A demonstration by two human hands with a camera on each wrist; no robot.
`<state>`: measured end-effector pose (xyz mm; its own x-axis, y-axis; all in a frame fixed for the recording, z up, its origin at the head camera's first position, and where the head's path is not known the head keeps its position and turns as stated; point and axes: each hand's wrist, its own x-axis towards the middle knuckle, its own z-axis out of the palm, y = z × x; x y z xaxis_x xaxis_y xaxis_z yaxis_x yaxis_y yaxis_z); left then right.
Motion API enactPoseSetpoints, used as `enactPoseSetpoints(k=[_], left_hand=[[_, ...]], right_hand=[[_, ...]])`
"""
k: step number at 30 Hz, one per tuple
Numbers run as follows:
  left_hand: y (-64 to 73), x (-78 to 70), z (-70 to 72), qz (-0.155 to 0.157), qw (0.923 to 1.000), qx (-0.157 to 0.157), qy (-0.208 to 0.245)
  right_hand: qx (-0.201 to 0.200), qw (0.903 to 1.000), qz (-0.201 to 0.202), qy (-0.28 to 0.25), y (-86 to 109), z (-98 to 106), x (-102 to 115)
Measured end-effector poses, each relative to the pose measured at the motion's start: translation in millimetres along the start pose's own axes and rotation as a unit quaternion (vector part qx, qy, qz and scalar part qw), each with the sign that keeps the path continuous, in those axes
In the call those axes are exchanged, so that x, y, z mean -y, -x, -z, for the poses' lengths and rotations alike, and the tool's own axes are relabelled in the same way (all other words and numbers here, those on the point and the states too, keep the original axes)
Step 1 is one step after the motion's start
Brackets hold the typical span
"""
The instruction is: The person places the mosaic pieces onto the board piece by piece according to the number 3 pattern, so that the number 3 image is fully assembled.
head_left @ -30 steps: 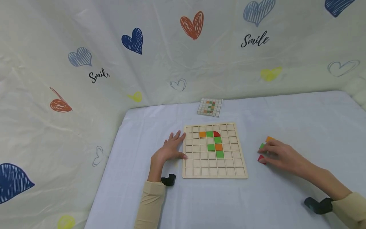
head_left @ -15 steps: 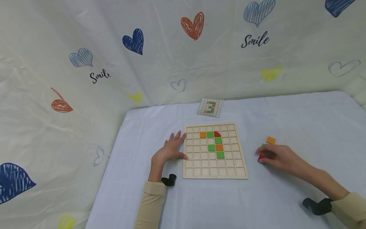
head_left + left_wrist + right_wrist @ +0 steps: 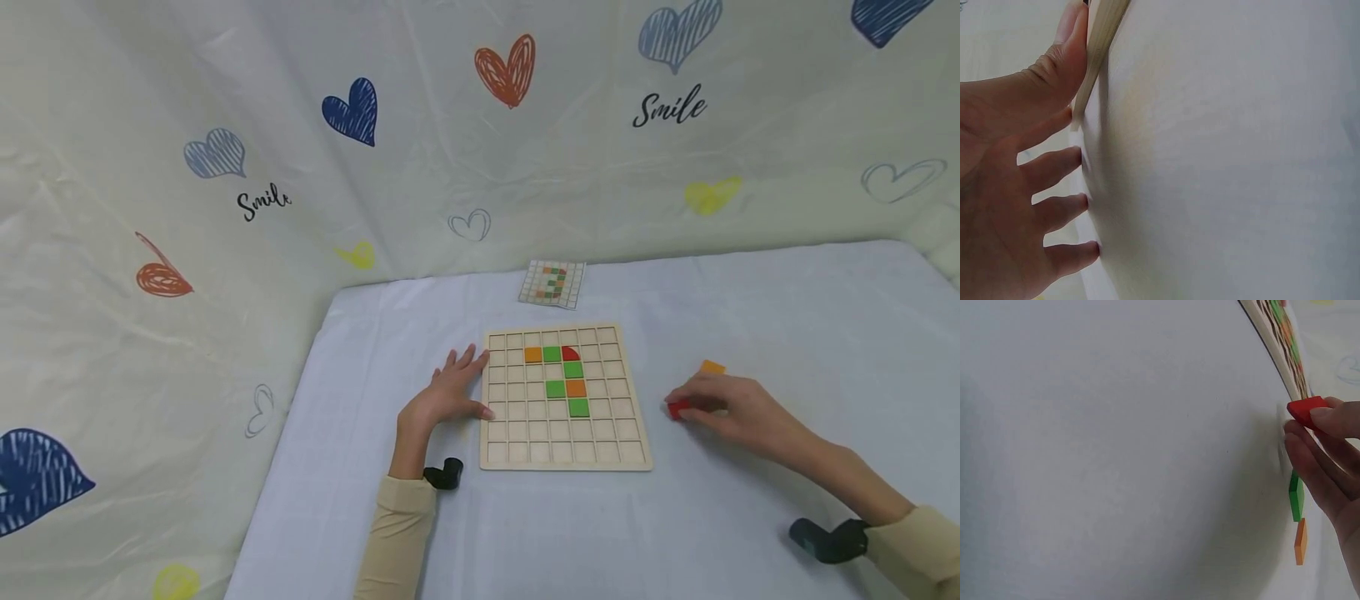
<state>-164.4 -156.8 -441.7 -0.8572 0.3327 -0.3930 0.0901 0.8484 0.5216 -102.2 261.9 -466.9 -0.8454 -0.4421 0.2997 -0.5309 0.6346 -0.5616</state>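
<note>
A square wooden grid board (image 3: 519, 452) lies on the white cloth, with several orange and green square tiles and a red quarter-round tile (image 3: 570, 353) set in its cells. At the board's left edge rests my left hand (image 3: 444, 393), fingers spread, its thumb against the rim; the left wrist view shows the other fingertips on the cloth. To the right of the board, my right hand (image 3: 727, 406) pinches a red tile (image 3: 1305, 411) between thumb and fingers. Near those fingers a green tile (image 3: 1296, 497) and an orange tile (image 3: 1300, 542) lie on the cloth; the head view hides the green one.
Behind the board lies a pattern card (image 3: 552, 285) printed with a grid and coloured squares. A white curtain (image 3: 420, 167) with hearts and lettering hangs along the far and left table edges. Dark wrist cameras (image 3: 828, 542) sit on both wrists.
My right thumb and fingers have closed on the red tile, which has shifted slightly left and up in the head view. The left hand and board stay in place.
</note>
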Motion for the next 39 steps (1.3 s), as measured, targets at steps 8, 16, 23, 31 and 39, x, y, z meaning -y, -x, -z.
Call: enactPoseSetpoints(k=[8, 16, 23, 31, 39], left_hand=[[1.2, 0.4, -0.3, 0.002, 1.0000, -0.001, -0.003], [1.9, 0.8, -0.1, 0.003, 1.0000, 0.001, -0.004], [2.1, 0.3, 0.8, -0.002, 1.0000, 0.002, -0.006], [1.4, -0.5, 0.7, -0.004, 1.0000, 0.003, -0.007], [1.0, -0.4, 0.7, -0.003, 0.9999, 0.000, -0.010]], right_hand=[[-0.022, 0.9981, 0.018, -0.055, -6.1, -6, 6], [-0.002, 0.9974, -0.012, -0.071, -13.2, -12, 17], [0.022, 0.9942, -0.013, -0.105, -23.2, -20, 28], [0.038, 0.9898, -0.009, -0.137, -33.6, -35, 39], [0.057, 0.9874, -0.013, -0.147, -42.8, -50, 49]])
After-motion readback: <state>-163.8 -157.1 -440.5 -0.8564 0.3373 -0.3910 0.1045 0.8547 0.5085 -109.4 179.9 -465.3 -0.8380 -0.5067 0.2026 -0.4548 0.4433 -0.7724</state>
